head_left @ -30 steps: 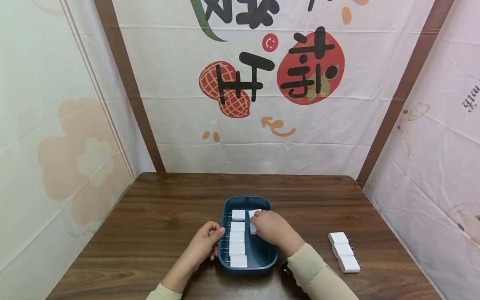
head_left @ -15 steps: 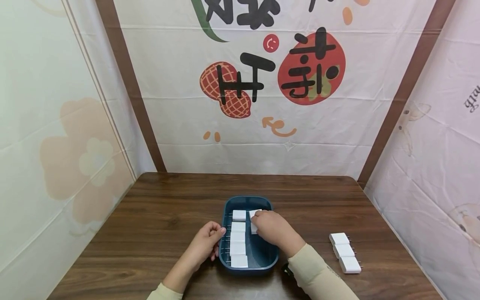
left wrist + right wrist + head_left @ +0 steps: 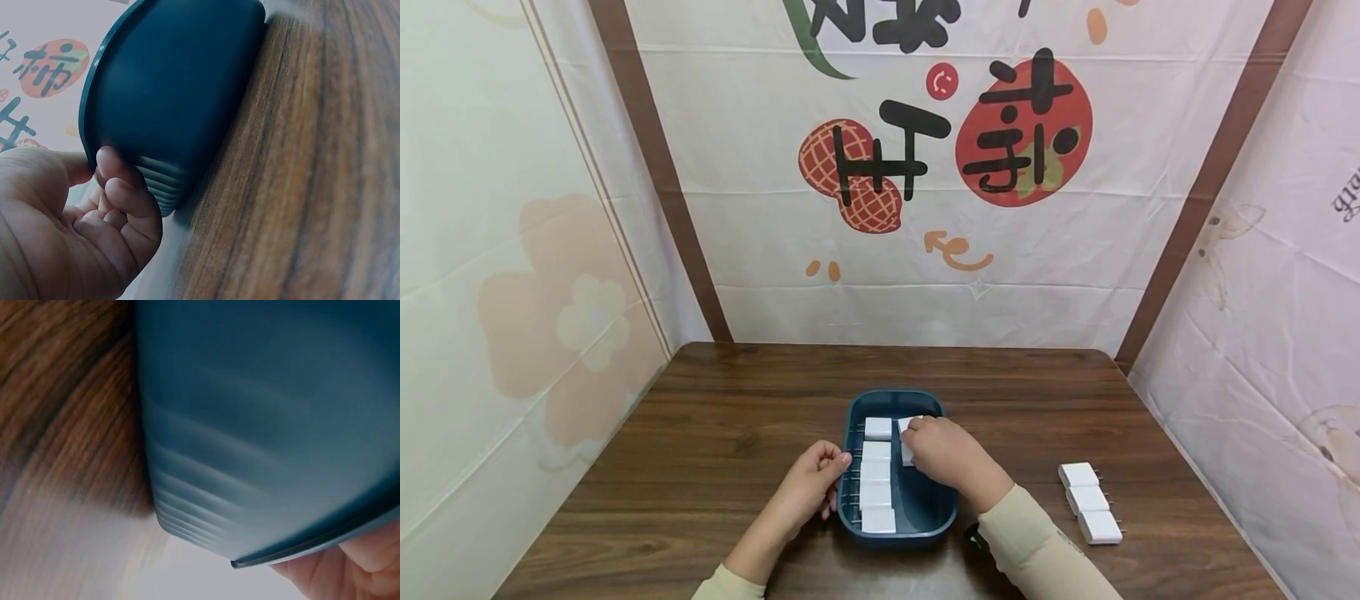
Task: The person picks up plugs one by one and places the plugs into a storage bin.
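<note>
A dark blue plastic tray sits on the table in the head view. Along its left side stand several white plug chargers in a column, metal pins pointing left. My left hand grips the tray's left rim; in the left wrist view, curled fingers lie against its outer wall. Inside the tray, my right hand pinches a white charger on the right side, just below another white piece. Fingers partly cover both. The right wrist view shows mostly the tray's outer wall.
Three white chargers lie in a slanted row on the wooden table to the right, pins facing right. A small black object is partly hidden beside the right sleeve. Printed cloth hangs behind the table.
</note>
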`<state>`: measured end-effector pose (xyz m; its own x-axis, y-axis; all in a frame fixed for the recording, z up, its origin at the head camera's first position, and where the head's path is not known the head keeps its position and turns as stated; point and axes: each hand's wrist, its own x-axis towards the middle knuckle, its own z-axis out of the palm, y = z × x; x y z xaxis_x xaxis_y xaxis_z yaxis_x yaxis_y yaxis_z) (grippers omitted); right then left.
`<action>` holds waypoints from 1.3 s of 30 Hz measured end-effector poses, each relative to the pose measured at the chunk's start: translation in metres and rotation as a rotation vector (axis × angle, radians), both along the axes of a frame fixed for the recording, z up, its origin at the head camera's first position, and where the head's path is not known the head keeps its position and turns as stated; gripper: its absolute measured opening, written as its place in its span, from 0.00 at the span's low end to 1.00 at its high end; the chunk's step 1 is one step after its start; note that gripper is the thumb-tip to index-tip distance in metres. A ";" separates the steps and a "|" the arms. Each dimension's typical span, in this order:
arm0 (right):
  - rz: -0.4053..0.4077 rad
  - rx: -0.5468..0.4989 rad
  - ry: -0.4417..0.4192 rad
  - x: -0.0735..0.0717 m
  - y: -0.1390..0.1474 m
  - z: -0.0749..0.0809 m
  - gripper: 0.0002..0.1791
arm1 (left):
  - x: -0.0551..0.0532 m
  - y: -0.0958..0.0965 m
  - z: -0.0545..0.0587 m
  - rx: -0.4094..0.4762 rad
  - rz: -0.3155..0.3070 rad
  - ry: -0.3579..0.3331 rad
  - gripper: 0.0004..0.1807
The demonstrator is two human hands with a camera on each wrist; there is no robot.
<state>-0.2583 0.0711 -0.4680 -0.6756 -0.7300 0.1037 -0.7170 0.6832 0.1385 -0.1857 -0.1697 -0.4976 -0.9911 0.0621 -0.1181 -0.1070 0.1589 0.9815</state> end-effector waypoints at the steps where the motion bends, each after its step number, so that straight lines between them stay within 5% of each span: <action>1: 0.001 -0.002 -0.002 0.000 0.000 0.001 0.14 | 0.000 0.000 0.000 0.000 0.001 0.000 0.14; 29: 0.005 -0.015 0.002 0.019 0.014 0.033 0.19 | 0.001 0.001 -0.002 0.005 -0.011 0.017 0.14; 39: 0.008 -0.106 0.038 0.023 0.035 0.043 0.20 | 0.001 0.000 -0.001 0.008 -0.020 0.016 0.15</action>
